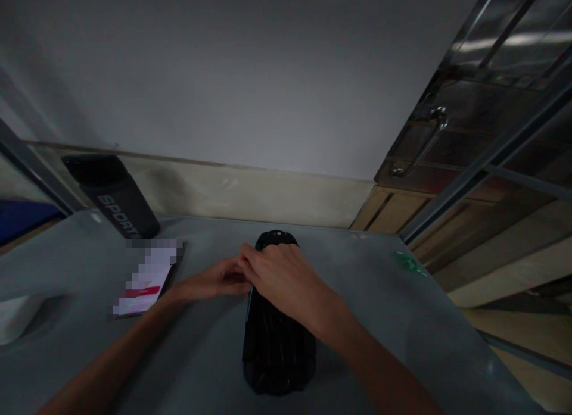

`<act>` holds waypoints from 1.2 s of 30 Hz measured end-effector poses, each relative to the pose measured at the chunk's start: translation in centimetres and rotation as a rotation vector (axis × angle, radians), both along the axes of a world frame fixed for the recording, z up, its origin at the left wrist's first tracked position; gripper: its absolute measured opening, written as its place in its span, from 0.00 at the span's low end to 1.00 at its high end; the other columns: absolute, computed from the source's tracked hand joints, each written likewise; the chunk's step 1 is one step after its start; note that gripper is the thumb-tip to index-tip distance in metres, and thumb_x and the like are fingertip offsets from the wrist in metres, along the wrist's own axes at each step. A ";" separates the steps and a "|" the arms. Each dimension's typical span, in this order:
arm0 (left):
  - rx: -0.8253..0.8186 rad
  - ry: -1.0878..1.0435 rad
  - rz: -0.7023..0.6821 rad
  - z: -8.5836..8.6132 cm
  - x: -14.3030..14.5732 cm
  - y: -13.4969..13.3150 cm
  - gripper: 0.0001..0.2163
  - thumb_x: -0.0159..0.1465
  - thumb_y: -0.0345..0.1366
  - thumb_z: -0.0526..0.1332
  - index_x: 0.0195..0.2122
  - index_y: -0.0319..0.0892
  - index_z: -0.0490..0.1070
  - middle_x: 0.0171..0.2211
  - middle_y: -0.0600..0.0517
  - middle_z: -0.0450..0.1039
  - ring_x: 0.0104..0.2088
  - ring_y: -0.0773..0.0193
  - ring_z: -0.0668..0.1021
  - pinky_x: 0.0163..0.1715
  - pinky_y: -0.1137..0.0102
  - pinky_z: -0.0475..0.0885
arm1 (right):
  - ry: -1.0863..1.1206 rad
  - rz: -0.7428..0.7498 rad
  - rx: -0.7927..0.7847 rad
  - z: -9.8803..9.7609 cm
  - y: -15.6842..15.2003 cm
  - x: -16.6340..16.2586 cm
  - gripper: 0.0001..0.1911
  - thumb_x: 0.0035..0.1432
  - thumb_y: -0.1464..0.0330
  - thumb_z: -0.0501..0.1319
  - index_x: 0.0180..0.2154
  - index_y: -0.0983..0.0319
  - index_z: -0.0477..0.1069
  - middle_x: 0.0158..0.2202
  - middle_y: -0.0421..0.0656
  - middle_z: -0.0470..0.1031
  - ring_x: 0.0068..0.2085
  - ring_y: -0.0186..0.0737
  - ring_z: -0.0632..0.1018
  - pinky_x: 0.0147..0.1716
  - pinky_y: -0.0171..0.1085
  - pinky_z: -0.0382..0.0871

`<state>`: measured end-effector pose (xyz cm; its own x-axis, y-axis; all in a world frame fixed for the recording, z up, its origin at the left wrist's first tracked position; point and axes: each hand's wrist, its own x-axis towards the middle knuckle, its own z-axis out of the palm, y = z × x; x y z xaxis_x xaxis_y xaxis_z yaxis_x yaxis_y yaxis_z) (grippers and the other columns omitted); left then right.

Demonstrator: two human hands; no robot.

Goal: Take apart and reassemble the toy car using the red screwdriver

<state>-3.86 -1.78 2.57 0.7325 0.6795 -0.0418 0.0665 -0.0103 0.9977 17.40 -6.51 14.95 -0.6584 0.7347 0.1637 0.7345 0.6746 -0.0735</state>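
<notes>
A black toy car (281,349), or an object of that shape, lies lengthwise on the grey table in front of me. My right hand (279,275) reaches across its top, with the fingers bent over its left edge and hiding its middle. From the left, my left hand (230,275) meets that edge; its fingers are curled, and the thumb and fingertips press against the side. The fingertips of both hands come together there, partly hidden from view. Whether anything small is between them I cannot make out.
On the left lies a phone (149,284) with a lit, partly blurred screen. Behind it stands a dark bottle (118,194) marked "SPORT". A white object (18,317) sits at the left edge, and a green wrapper-like scrap (410,262) near the table's (379,343) right edge.
</notes>
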 end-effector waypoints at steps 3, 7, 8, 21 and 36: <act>0.000 0.009 -0.010 -0.2 -0.1 0.2 0.17 0.65 0.44 0.73 0.48 0.39 0.73 0.40 0.51 0.79 0.39 0.63 0.79 0.45 0.67 0.75 | 0.051 0.001 -0.024 0.3 -0.2 -0.1 0.12 0.76 0.67 0.54 0.48 0.63 0.75 0.38 0.48 0.85 0.37 0.45 0.84 0.34 0.41 0.68; -0.017 0.037 0.014 -0.5 -0.3 0.1 0.20 0.64 0.43 0.73 0.51 0.40 0.71 0.43 0.50 0.80 0.42 0.62 0.80 0.47 0.66 0.74 | 0.100 0.055 -0.037 0.3 -0.2 0.1 0.10 0.71 0.72 0.56 0.49 0.64 0.74 0.43 0.48 0.84 0.40 0.43 0.83 0.37 0.40 0.69; -0.016 0.041 0.016 -0.5 -0.3 0.1 0.19 0.64 0.43 0.73 0.50 0.40 0.71 0.42 0.50 0.79 0.42 0.62 0.79 0.46 0.66 0.74 | 0.083 0.052 -0.036 0.2 -0.1 0.2 0.10 0.71 0.73 0.56 0.50 0.64 0.74 0.42 0.47 0.84 0.39 0.43 0.83 0.35 0.40 0.68; 0.036 0.044 0.000 -0.1 -0.1 0.0 0.19 0.66 0.48 0.71 0.49 0.40 0.71 0.41 0.51 0.78 0.42 0.62 0.78 0.47 0.66 0.73 | 0.114 0.097 -0.063 0.6 0.1 0.7 0.08 0.71 0.70 0.57 0.47 0.63 0.74 0.44 0.48 0.84 0.43 0.44 0.83 0.39 0.40 0.68; 0.011 0.025 -0.010 -0.6 -0.2 0.1 0.21 0.65 0.49 0.72 0.50 0.41 0.72 0.40 0.52 0.77 0.41 0.62 0.77 0.46 0.67 0.72 | 0.091 0.128 -0.103 0.9 0.1 1.3 0.08 0.71 0.72 0.58 0.49 0.64 0.74 0.45 0.49 0.83 0.43 0.43 0.82 0.40 0.40 0.70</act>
